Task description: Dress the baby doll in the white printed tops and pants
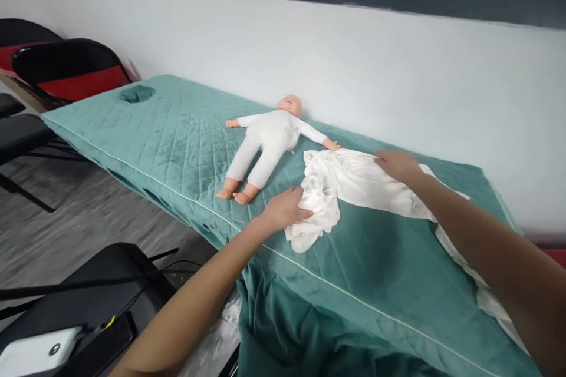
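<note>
A crumpled white garment (321, 209) lies on the green quilted bed cover, with small faint marks on its fabric. My left hand (287, 207) pinches its left edge between thumb and fingers. Higher up and to the right, my right hand (398, 165) is closed on the upper edge of a wider white cloth (367, 185), its fingertips partly hidden. Whether garment and cloth are one piece I cannot tell. Left of them a baby doll (272, 132) in a white bodysuit lies on its back, arms spread, one hand close to the cloth's upper edge.
The padded green bed (186, 141) runs along a white wall and has a face hole (137, 93) at its far left. Black and red folding chairs (73, 70) stand beyond it. On a black chair at lower left lies a white device (39, 350) with cables.
</note>
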`<action>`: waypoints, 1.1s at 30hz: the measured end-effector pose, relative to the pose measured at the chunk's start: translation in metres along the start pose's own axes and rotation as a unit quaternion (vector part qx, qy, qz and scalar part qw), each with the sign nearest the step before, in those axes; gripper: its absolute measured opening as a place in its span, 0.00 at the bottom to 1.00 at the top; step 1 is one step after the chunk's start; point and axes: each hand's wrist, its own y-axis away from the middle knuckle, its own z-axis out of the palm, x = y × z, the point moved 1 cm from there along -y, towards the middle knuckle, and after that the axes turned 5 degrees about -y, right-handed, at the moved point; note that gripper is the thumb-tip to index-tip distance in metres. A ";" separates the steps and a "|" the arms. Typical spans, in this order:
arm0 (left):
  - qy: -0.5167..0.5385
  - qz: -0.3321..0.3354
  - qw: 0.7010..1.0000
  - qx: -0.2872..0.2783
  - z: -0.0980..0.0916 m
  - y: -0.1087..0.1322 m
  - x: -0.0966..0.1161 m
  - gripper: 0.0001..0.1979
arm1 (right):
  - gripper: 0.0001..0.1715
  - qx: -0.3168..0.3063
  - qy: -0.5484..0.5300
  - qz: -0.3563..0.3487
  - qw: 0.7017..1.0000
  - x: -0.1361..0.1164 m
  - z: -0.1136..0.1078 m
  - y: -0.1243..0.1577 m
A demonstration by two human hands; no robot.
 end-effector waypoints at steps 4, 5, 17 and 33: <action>0.062 0.181 0.980 0.062 -0.004 0.005 0.037 0.12 | 0.26 0.096 -0.014 -0.100 0.990 -0.021 -0.025 0.049; 0.074 0.213 0.971 0.082 -0.007 0.006 0.049 0.15 | 0.26 0.114 -0.025 -0.129 0.985 -0.027 -0.031 0.065; -0.150 0.237 0.909 0.308 -0.018 0.004 0.171 0.06 | 0.19 0.133 -0.044 -0.207 0.968 -0.018 -0.064 0.263; 0.077 0.313 0.928 0.189 -0.001 0.085 0.229 0.18 | 0.27 0.073 -0.635 -0.022 0.769 -0.034 0.029 0.312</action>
